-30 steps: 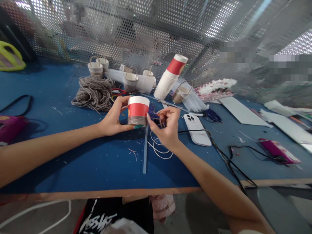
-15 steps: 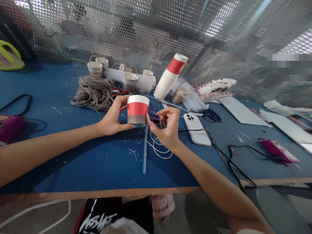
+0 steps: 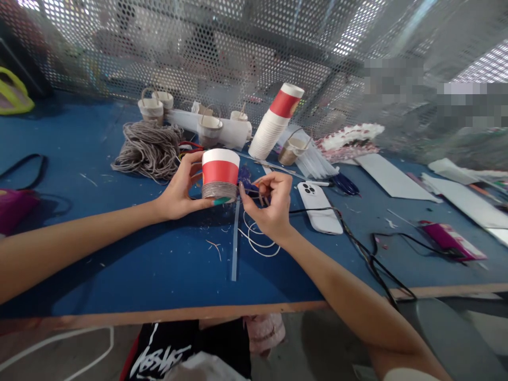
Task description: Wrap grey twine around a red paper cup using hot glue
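My left hand is closed around a red and white paper cup, thumb under its lower edge and fingers behind it. Grey-brown cord is wound in several rows round the lower part of the cup. Just right of the cup, my right hand pinches the loose length of that cord between thumb and fingers. Under and behind the right hand lie a dark blue tool, partly hidden, and a loop of thin white string. A clear glue stick lies on the table below the cup.
A heap of grey cord, small cord-wrapped baskets and a leaning stack of paper cups stand at the back. A white phone, black cables and white boards lie to the right. A perforated metal screen rises behind.
The cup has turned and tilted slightly in my left hand, showing more of the wound cord. My right hand keeps its pinch on the cord beside it. The whole view has shifted slightly.
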Available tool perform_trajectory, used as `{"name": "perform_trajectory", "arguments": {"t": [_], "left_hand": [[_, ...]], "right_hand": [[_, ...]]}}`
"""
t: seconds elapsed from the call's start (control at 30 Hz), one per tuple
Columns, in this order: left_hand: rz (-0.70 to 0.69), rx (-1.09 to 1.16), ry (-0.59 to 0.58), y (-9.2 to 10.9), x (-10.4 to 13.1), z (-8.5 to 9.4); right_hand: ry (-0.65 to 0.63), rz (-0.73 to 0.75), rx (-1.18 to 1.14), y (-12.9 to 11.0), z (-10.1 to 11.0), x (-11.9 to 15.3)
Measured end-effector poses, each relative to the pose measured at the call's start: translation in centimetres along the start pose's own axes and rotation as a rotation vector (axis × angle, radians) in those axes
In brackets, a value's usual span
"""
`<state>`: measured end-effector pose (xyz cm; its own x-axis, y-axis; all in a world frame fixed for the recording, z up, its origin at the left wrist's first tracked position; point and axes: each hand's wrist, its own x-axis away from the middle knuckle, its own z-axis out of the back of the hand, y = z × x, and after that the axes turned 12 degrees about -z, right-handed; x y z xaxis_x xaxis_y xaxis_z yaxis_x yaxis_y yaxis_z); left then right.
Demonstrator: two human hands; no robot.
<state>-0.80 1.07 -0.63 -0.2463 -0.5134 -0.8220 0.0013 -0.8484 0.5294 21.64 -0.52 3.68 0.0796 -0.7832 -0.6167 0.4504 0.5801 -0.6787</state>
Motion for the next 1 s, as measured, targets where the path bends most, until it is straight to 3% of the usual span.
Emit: {"name": "perform_trajectory", "arguments": {"t": [0.4, 0.63, 0.87, 1.0], "left_hand": [[-0.010, 0.021, 0.009, -0.1, 0.0, 0.0], [-0.097, 0.046, -0.059, -0.1, -0.4, 0.3], [-0.078, 0.104, -0.090, -0.3, -0.4, 0.4], [-0.076, 0.109, -0.170, -0.1, -0.6, 0.4]], "right_hand": [[-0.056, 0.012, -0.025, -0.1, 0.1, 0.0], [-0.389, 0.083, -0.047, -0.1, 1.2, -0.6], [-0.328, -0.019, -0.017, -0.1, 0.8, -0.4], [-0.432, -0.014, -0.037, -0.3, 0.9, -0.4]]}}
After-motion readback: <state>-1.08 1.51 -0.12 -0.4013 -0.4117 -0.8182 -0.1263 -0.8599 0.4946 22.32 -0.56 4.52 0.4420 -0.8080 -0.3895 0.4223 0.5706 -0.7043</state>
